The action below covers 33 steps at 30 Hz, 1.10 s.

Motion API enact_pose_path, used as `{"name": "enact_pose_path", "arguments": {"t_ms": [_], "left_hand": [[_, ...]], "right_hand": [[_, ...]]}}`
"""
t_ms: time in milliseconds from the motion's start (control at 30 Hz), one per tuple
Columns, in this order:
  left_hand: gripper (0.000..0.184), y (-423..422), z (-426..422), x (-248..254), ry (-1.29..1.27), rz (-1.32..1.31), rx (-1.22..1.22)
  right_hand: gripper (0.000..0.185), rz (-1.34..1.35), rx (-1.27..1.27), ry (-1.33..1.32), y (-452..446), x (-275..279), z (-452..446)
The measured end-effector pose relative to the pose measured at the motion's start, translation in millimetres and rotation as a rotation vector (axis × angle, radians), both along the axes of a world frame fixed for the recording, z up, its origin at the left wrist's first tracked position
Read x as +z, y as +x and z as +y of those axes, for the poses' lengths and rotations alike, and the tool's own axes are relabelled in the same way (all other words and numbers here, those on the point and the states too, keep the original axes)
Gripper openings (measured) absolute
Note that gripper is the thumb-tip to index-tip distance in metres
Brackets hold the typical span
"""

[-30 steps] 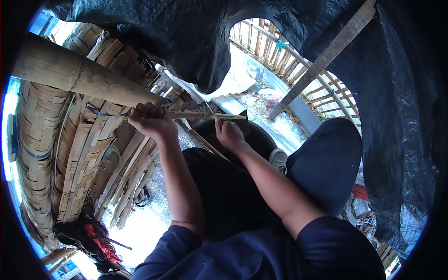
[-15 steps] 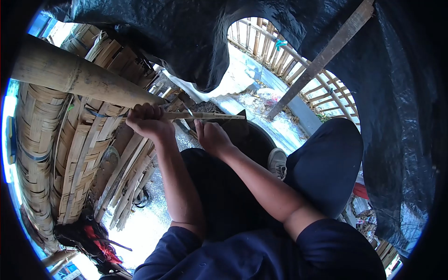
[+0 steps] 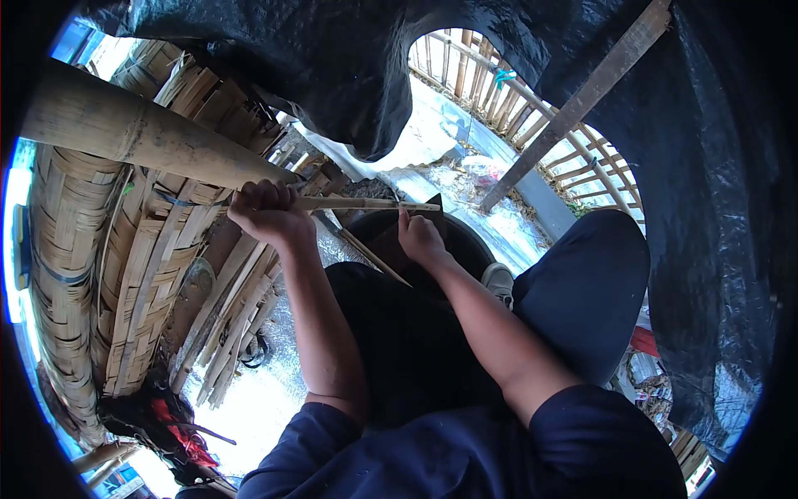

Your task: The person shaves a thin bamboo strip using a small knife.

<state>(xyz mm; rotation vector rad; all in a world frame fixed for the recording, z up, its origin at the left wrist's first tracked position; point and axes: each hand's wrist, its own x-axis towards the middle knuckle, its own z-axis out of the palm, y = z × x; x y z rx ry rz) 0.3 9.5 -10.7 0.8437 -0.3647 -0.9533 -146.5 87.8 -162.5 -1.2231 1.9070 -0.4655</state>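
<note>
While the left hand (image 3: 270,209) is hiding part of the strip (image 3: 357,203) in its closed grip, the right hand (image 3: 421,239) is curling against the strip near its far end; I cannot tell what, if anything, it is gripping. The strip is crossing above a partly covered tub (image 3: 475,241). A black sheet (image 3: 341,75) is blocking much of the fence (image 3: 519,89), and a pole (image 3: 150,140) is slanting toward the left hand.

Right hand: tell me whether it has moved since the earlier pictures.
Yes. The right hand is farther from the thick bamboo pole than in either earlier picture, shifted toward the picture's right.
</note>
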Motion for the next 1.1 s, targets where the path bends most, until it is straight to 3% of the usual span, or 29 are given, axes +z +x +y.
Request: {"name": "enact_pose_path", "arguments": {"t_ms": [100,200,233,300,400,433,500,633,700,800,867,900,967,1000,1100], "left_hand": [[0.034,8.3,-1.8,-9.9,-0.055,0.009,-0.058],[0.034,1.5,-1.6,-3.0,-0.048,0.013,-0.035],[0.034,-2.1,-1.9,-0.3,-0.020,0.014,-0.012],[0.034,-1.3,-1.5,0.3,0.003,0.013,0.008],[0.033,4.1,-4.5,-3.7,-0.046,0.009,-0.027],[0.033,3.3,-3.6,-2.2,-0.047,0.013,-0.040],[0.033,2.1,0.0,-2.2,-0.037,0.021,-0.045],[0.029,1.8,-2.7,-3.6,-0.059,-0.007,-0.085],[0.034,7.2,-6.4,-4.6,-0.003,0.006,-0.005],[0.034,36.5,-12.3,-25.0,-0.044,0.046,-0.053],[0.033,16.9,-7.1,-7.2,-0.014,0.046,-0.034],[0.033,8.7,-3.7,-2.0,0.019,0.047,-0.012],[0.032,5.4,-1.7,-5.3,-0.010,0.030,-0.039],[0.032,4.8,-3.7,-5.4,-0.055,0.015,-0.067],[0.032,20.0,-10.6,-13.6,-0.064,0.036,-0.063]], "right_hand": [[0.062,0.011,0.030,-0.017,11.4,26.9,-4.3],[0.056,-0.086,0.197,-0.253,13.7,41.5,-2.6],[0.056,-0.086,0.198,-0.253,4.3,18.9,1.7],[0.059,0.114,-0.038,-0.143,-13.7,-45.5,11.5],[0.062,0.116,-0.168,-0.115,-13.4,-47.8,17.0],[0.062,0.118,-0.169,-0.110,-6.9,-33.9,13.0],[0.060,-0.153,0.096,-0.279,11.7,8.1,0.6],[0.059,-0.204,0.062,-0.313,2.3,-0.9,2.9],[0.057,-0.226,0.051,-0.127,-3.2,-1.9,1.5],[0.055,-0.157,0.092,-0.223,16.1,20.5,3.6],[0.052,-0.091,0.146,-0.323,26.4,41.7,4.3],[0.052,-0.092,0.149,-0.319,26.6,28.4,5.8],[0.051,0.176,-0.016,-0.294,20.7,-9.3,10.1],[0.053,0.000,0.095,-0.170,3.4,14.9,7.5],[0.057,-0.008,0.051,-0.108,22.7,19.5,1.8]]}}
